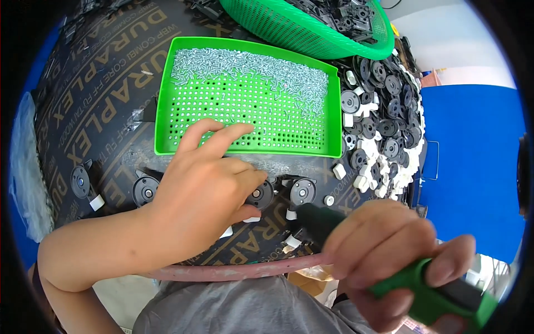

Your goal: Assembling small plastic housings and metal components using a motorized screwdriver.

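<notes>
Two hands are working: the left hand [208, 189] is resting open-fingered beside a black disc [303, 191], the right hand [389, 250] is gripping a green screwdriver [428, 295] angling toward it.

A bright green perforated tray [183, 119] is showing a dotted grid of holes, with silvery grey screws [250, 69] glinting across its upper part. A green mesh basket [289, 28] is carrying black parts. The board [100, 94] is appearing dark brown with tan lettering and a faded pinkish edge. Black round discs [303, 191] with white tabs are lying in a row, beside a black-and-white pile [384, 117]. The tool [428, 289] is showing a green and black handle, under a grey shirt [239, 306]
</notes>
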Available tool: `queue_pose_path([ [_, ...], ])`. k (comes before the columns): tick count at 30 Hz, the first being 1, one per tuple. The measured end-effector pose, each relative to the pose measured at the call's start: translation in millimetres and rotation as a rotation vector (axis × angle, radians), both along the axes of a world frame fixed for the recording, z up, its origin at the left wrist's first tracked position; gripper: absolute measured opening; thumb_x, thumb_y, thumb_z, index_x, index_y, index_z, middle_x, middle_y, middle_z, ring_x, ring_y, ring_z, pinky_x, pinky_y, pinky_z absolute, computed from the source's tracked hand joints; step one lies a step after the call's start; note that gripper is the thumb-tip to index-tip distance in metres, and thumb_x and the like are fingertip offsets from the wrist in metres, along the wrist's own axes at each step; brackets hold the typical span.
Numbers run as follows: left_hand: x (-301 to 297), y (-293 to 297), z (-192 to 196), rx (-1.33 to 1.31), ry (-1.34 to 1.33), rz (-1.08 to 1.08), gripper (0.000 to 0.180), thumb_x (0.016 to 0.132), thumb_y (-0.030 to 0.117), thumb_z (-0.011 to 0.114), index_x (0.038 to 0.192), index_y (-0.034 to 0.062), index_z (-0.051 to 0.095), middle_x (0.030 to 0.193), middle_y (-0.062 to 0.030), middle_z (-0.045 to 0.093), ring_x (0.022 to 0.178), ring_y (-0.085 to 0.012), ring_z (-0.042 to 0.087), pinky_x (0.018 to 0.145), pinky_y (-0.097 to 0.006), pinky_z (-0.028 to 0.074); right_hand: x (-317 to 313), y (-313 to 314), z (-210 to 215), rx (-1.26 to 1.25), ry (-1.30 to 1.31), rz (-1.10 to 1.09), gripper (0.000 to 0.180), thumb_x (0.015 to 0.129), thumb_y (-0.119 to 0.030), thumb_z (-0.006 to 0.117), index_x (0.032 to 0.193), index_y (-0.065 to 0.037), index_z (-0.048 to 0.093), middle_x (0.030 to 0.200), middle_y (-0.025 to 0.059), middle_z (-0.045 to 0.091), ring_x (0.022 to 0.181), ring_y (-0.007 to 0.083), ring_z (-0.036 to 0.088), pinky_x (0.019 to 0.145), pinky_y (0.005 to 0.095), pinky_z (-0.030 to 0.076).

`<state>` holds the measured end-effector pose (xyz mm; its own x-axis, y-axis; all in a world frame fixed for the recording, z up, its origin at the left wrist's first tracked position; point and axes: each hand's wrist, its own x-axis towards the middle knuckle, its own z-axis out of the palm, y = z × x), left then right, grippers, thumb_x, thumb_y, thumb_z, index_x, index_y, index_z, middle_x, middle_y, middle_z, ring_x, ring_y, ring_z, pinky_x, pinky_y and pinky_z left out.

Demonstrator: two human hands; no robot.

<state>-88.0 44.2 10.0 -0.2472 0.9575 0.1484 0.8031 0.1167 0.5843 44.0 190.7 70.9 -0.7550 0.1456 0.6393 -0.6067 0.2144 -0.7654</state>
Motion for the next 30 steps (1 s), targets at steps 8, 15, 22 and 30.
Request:
queue_pose_path([
  [8, 0.9, 0.9, -2.2, 0.036, 0.0, -0.026, 0.045, 0.058, 0.023, 0.086, 0.098, 0.0077, 0.073, 0.093, -0.0044, 0.072, 0.123, -0.0296, 0.052, 0.104, -0.048, 0.032, -5.0, -4.3, -14.5, 0.003, -0.062, -0.045, 0.035, 0.094, -0.016, 0.06, 0.115, -0.01, 0.033, 0.067, 0.0065, 0.053, 0.046, 0.0174, 0.052, 0.046, 0.0326, 0.051],
  [15, -0.7, 3.7, -3.0, 0.041, -0.009, -0.038, 0.045, 0.057, 0.021, 0.085, 0.097, 0.0067, 0.073, 0.089, -0.0052, 0.071, 0.122, -0.029, 0.053, 0.102, -0.048, 0.033, -9.0, 2.8, -12.9, 0.105, -0.11, 0.047, 0.031, 0.094, -0.016, 0.061, 0.109, -0.01, 0.034, 0.066, 0.0072, 0.053, 0.046, 0.017, 0.051, 0.045, 0.034, 0.05],
  [22, 0.5, 6.8, -13.7, 0.169, 0.028, -0.014, 0.026, 0.061, 0.02, 0.082, 0.075, 0.0055, 0.066, 0.076, -0.0077, 0.066, 0.116, -0.0313, 0.056, 0.103, -0.046, 0.034, -10.7, 16.5, -9.3, -0.058, -0.051, 0.088, 0.029, 0.093, -0.014, 0.058, 0.113, -0.007, 0.038, 0.069, 0.0076, 0.052, 0.051, 0.0172, 0.052, 0.046, 0.0332, 0.05],
  [30, 5.9, 17.4, -11.6, 0.134, 0.078, -0.022, 0.045, 0.063, 0.029, 0.08, 0.099, 0.0038, 0.073, 0.091, -0.0047, 0.071, 0.123, -0.0294, 0.051, 0.103, -0.048, 0.032, -38.3, 45.4, -25.6, -0.033, -0.012, -0.3, 0.03, 0.093, -0.014, 0.053, 0.12, -0.008, 0.042, 0.066, 0.0083, 0.047, 0.052, 0.019, 0.048, 0.048, 0.0329, 0.046],
])
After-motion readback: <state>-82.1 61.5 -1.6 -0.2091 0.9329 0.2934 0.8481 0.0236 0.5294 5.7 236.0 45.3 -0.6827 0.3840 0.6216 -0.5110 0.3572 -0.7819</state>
